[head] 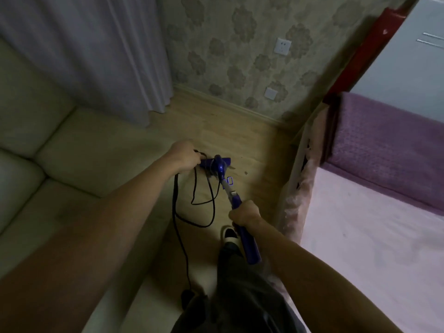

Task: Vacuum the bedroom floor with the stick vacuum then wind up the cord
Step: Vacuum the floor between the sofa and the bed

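While your right hand (245,213) is wrapped tight around the blue handle of the stick vacuum (236,200), your left hand (183,157) reaches forward at about eleven o'clock from it, fingers closed on a bunch of the black cord (176,205). From that left fist the cord drops in several loose loops over the wooden floor (216,121), and one strand trails back toward six o'clock, past your trouser leg, to a dark lump near the bottom edge that is too dim to make out. The vacuum's shaft slants up from your right hand toward twelve o'clock and ends in the blue floor head (217,163), which sits on the floor just beside your left hand. A few dark specks lie on the floor at three o'clock from the head. Your shoe (229,236) shows just below the right hand. A pale sofa (60,145) fills the nine o'clock side, a bed (372,236) with pink sheet and purple blanket the three o'clock side. At twelve o'clock stands patterned wallpaper with a wall socket (282,45), and a curtain (96,49) hangs at eleven.
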The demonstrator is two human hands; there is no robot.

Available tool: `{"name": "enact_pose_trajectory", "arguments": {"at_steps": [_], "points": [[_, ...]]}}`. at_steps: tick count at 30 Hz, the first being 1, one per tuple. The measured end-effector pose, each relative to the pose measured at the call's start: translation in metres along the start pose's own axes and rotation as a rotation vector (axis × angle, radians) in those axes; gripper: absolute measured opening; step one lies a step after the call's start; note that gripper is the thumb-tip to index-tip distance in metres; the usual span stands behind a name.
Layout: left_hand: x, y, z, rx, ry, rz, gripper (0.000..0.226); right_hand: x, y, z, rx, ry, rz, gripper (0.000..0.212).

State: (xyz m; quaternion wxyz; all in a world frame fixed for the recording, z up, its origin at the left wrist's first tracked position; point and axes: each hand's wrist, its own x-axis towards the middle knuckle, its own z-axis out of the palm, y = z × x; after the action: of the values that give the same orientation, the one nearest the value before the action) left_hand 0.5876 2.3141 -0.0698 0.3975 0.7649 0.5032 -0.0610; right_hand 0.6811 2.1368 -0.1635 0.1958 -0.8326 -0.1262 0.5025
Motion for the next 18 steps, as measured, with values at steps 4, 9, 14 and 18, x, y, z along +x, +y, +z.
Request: {"name": "enact_pose_trajectory", "arguments": {"at_steps": [4,9,14,18], "points": [[0.037,0.001,-0.014,-0.044,0.034,-0.055,0.019,0.048,-0.043,-0.018,0.012,-0.033,0.006,0.026],[0.091,0.009,-0.027,-0.103,0.058,-0.184,0.018,0.116,-0.092,-0.046,-0.027,-0.036,-0.031,0.023],[0.145,0.025,-0.027,-0.119,0.009,-0.282,0.028,0.181,-0.14,-0.063,-0.07,-0.031,-0.085,0.018],[0.184,0.028,-0.025,-0.132,0.013,-0.304,0.027,0.23,-0.182,-0.075,-0.086,-0.022,-0.113,0.019]]}}
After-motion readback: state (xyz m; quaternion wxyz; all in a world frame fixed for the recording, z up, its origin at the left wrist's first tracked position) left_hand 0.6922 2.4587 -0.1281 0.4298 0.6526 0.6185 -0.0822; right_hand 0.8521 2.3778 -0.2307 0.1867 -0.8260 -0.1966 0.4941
